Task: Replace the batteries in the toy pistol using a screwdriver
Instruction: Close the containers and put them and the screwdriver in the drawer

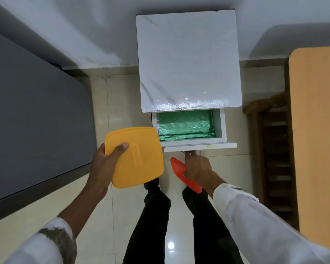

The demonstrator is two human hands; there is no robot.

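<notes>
My left hand grips a yellow square plastic box by its left edge, thumb on the lid, held at waist height. My right hand holds an orange-red plastic toy pistol in the palm while its fingertips touch the front panel of a white drawer. The drawer is pulled out from a small white cabinet and is lined with green shiny material. No screwdriver or batteries are visible.
A dark grey bed or mattress fills the left side. An orange-topped table stands at the right, with a dark wooden rack beside it. My black-trousered legs stand on glossy cream floor tiles.
</notes>
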